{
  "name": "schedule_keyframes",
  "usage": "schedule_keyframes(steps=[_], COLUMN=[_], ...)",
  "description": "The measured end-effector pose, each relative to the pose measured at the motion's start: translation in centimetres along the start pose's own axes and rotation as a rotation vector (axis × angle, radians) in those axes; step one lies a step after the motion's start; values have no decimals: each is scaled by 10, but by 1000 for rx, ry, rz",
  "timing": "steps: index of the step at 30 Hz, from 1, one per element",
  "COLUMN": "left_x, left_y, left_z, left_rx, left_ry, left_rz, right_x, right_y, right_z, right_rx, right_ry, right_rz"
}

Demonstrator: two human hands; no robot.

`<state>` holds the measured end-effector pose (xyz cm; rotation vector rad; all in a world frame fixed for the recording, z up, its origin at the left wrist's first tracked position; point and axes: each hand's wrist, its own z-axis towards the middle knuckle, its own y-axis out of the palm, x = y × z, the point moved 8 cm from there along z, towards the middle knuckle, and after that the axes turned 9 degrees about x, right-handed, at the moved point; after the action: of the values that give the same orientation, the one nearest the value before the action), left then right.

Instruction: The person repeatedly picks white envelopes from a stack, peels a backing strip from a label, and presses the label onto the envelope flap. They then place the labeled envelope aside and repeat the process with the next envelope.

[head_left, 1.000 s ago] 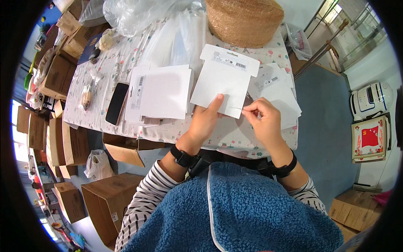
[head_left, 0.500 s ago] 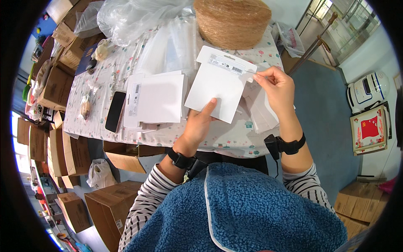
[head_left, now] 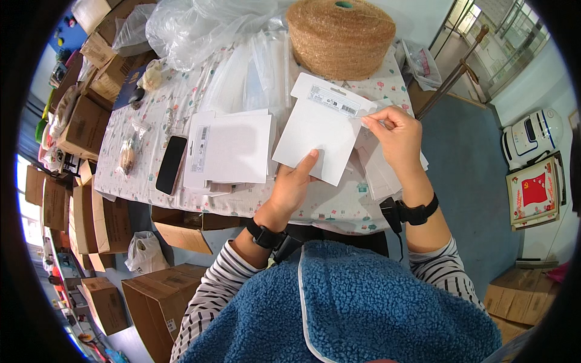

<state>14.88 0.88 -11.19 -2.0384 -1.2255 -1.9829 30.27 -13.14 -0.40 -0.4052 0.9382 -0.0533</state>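
Note:
My left hand (head_left: 292, 186) grips the lower edge of a white card (head_left: 316, 138), thumb on top, tilted above the table. This card has a wider header with a hang slot and a printed barcode label (head_left: 334, 100). At the header's right end my right hand (head_left: 400, 138) is closed in a pinch. Something thin seems to be between its fingertips, too small to make out. To the left lies a stack of similar white cards (head_left: 237, 148). More white cards (head_left: 376, 166) lie loosely under my right hand, partly hidden by it.
A black phone (head_left: 172, 165) lies left of the stack on the patterned tablecloth (head_left: 290, 209). At the back stand a large brown spool of cord (head_left: 341, 45) and clear plastic bags (head_left: 200, 33). Cardboard boxes (head_left: 160, 296) crowd the floor at left; an open box (head_left: 187, 233) sits below the table edge.
The card and both hands appear slightly lower and further right, as does the table, so the view has shifted. My right fingertips are closer to the header's end.

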Motion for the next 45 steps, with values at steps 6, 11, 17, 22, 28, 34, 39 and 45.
schedule_keyframes(steps=[6,11,17,22,28,34,39,45], left_x=[-5,-4,-4,-3,-5,-3,2,2], left_y=[-4,-4,-4,-3,-7,-9,-7,-7], left_z=[1,2,2,2,1,-2,-4,-3], left_rx=[27,20,22,27,65,117,125,115], left_ry=[-12,8,60,89,86,79,111,135], left_rz=[19,33,36,41,88,177,235,243], right_x=[0,-3,-3,-6,-9,-10,-13,-12], right_y=[4,3,6,8,8,10,9,9], right_z=[-2,-1,0,-1,-3,-4,-5,-5], right_rx=[19,10,-1,-1,-7,-9,11,15], right_ry=[-62,-63,-50,-84,-118,-124,-151,-152], right_rz=[-15,-20,-49,-65,-104,-142,-116,-129])
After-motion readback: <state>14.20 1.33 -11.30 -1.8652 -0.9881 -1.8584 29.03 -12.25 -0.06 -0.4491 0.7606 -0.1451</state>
